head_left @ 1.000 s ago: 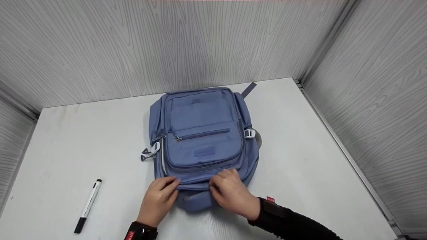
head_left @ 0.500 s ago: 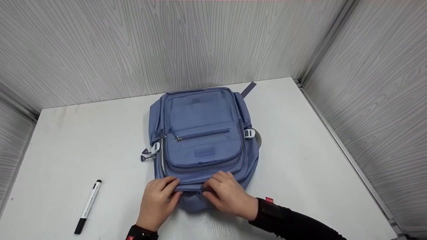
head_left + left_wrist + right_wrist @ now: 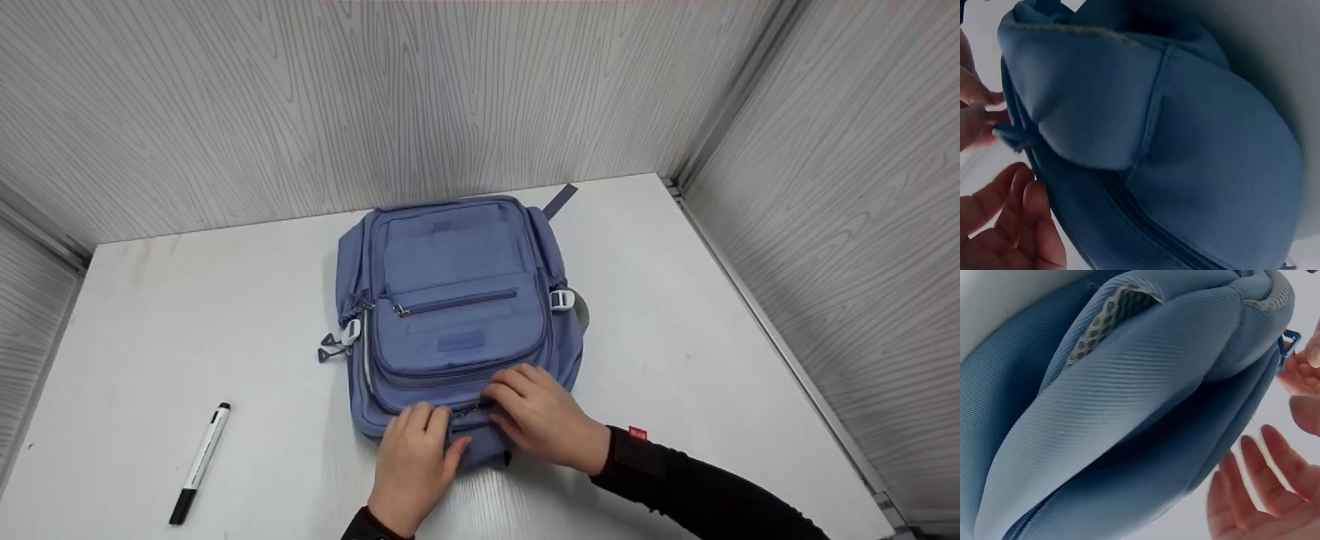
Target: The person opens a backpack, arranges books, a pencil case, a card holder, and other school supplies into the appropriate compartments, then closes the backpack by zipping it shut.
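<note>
A blue backpack [image 3: 457,322] lies front up on a white table, its rounded end towards me. My left hand [image 3: 411,461] is at that near edge, fingertips over the fabric and thumb apart; in the left wrist view its fingers [image 3: 1022,197] bend loosely beside the bag. To its right, my right hand [image 3: 544,420] touches the front near the edge. The right wrist view shows its fingers [image 3: 1266,478] spread and nearly straight. Between both hands is a zipper pull [image 3: 1290,343]. A fold of the bag [image 3: 1151,444] gapes below a padded strap with mesh.
A white marker with black ends [image 3: 201,463] lies on the table [image 3: 187,322] at the left. Zipper pulls [image 3: 330,347] and a white buckle [image 3: 351,331] stick out at the bag's left side. Grey wood-grain panels [image 3: 420,97] stand behind and to the right.
My left hand has moved right along the near edge and let go of the fabric. My right hand has shifted right and slightly up. The zipper pull now shows between them.
</note>
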The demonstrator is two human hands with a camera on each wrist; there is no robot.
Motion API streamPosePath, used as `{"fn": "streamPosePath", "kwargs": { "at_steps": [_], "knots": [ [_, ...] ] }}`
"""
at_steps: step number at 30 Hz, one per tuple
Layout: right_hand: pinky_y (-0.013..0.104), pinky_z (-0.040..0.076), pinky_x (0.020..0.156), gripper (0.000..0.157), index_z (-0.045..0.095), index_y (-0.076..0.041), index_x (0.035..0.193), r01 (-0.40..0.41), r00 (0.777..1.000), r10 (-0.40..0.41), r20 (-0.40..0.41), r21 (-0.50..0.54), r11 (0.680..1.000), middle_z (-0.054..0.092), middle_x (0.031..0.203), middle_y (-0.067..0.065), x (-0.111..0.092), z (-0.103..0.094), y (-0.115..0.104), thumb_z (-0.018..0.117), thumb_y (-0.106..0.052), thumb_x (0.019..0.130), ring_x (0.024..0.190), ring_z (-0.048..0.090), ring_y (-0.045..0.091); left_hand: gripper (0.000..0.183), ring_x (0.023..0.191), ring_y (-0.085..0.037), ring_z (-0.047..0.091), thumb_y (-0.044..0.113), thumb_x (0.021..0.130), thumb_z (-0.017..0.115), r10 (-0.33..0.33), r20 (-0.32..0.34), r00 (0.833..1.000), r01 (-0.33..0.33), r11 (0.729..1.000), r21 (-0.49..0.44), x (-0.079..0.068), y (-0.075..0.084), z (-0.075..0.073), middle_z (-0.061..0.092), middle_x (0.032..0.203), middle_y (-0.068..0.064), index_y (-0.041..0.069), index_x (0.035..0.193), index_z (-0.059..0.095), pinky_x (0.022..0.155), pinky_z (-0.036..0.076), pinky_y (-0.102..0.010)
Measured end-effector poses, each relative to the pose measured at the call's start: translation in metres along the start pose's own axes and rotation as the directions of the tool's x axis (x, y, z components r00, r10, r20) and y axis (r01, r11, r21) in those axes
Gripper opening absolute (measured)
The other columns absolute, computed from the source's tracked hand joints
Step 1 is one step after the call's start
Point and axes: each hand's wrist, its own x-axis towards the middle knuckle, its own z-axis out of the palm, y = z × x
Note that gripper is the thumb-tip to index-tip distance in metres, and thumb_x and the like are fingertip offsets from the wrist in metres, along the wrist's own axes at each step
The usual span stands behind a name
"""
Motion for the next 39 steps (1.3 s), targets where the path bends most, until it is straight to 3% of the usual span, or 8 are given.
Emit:
{"fn": "streamPosePath", "kwargs": {
  "at_steps": [8, 14, 21, 25, 30, 35, 39],
  "knots": [
    [0.03, 0.052, 0.073, 0.025, 0.068, -0.011, 0.099, -0.01, 1.0, 0.012, 0.012, -0.093, 0.996, 0.066, 0.094, 0.001, 0.003, 0.009, 0.004, 0.081, -0.016, 0.079, 0.086, 0.06, 0.016, 0.028, 0.064, -0.023, 0.053, -0.005, 0.062, 0.083, 0.037, -0.052, 0.998, -0.033, 0.998, 0.06, 0.002, 0.003, 0.005, 0.053, 0.074, -0.008, 0.001, 0.081, 0.063, 0.059, 0.048, -0.035],
    [0.027, 0.053, 0.071, 0.018, 0.07, -0.01, 0.091, 0.032, 0.998, -0.038, -0.041, -0.138, 0.99, 0.065, 0.088, 0.0, 0.005, 0.015, 0.011, 0.081, -0.015, 0.078, 0.08, 0.059, 0.015, 0.026, 0.063, -0.021, 0.053, -0.004, 0.067, 0.083, 0.0, -0.047, 0.999, -0.003, 0.998, -0.065, 0.001, -0.001, -0.002, 0.049, 0.072, -0.003, 0.004, 0.077, 0.06, 0.059, 0.047, -0.034],
    [0.026, 0.054, 0.07, 0.005, 0.07, -0.009, 0.088, 0.071, 0.995, -0.081, -0.063, -0.143, 0.987, 0.065, 0.087, 0.0, 0.004, 0.02, 0.014, 0.072, -0.014, 0.088, 0.079, 0.06, 0.015, 0.024, 0.063, -0.018, 0.053, -0.002, 0.071, 0.081, -0.039, -0.014, 0.999, 0.037, 0.995, -0.091, -0.004, -0.013, -0.008, 0.05, 0.071, -0.002, 0.004, 0.077, 0.059, 0.058, 0.046, -0.032],
    [0.026, 0.053, 0.069, 0.002, 0.069, -0.009, 0.088, 0.069, 0.993, -0.081, -0.083, -0.132, 0.989, 0.064, 0.086, 0.001, 0.004, 0.021, 0.015, 0.07, -0.011, 0.087, 0.078, 0.06, 0.015, 0.021, 0.062, -0.018, 0.053, -0.005, 0.072, 0.079, -0.092, -0.008, 0.996, 0.091, 0.992, -0.09, -0.007, -0.029, -0.017, 0.051, 0.071, -0.002, 0.005, 0.077, 0.06, 0.057, 0.046, -0.032],
    [0.026, 0.052, 0.067, 0.006, 0.069, -0.01, 0.087, 0.065, 0.991, -0.079, -0.104, -0.136, 0.989, 0.063, 0.083, 0.0, 0.004, 0.021, 0.015, 0.073, -0.007, 0.083, 0.076, 0.059, 0.014, 0.02, 0.061, -0.016, 0.051, -0.007, 0.071, 0.076, -0.158, 0.013, 0.987, 0.158, 0.987, -0.032, -0.01, -0.063, -0.03, 0.052, 0.07, -0.003, 0.004, 0.075, 0.061, 0.055, 0.045, -0.033],
    [0.025, 0.052, 0.066, 0.004, 0.069, -0.01, 0.085, 0.066, 0.99, -0.082, -0.117, -0.135, 0.989, 0.062, 0.081, -0.001, 0.002, 0.023, 0.015, 0.073, -0.008, 0.084, 0.074, 0.058, 0.014, 0.016, 0.064, -0.013, 0.05, -0.006, 0.076, 0.073, -0.262, 0.095, 0.96, 0.263, 0.965, 0.003, -0.011, -0.093, -0.038, 0.054, 0.071, -0.002, 0.005, 0.076, 0.062, 0.056, 0.046, -0.031],
    [0.026, 0.052, 0.066, 0.004, 0.068, -0.01, 0.084, 0.075, 0.986, -0.091, -0.136, -0.12, 0.99, 0.063, 0.082, -0.001, 0.002, 0.023, 0.015, 0.071, -0.006, 0.084, 0.075, 0.059, 0.013, 0.012, 0.065, -0.015, 0.05, -0.004, 0.079, 0.071, -0.298, 0.138, 0.944, 0.301, 0.954, 0.004, -0.002, -0.112, -0.037, 0.055, 0.072, -0.004, 0.004, 0.077, 0.062, 0.058, 0.046, -0.034]
  ]
}}
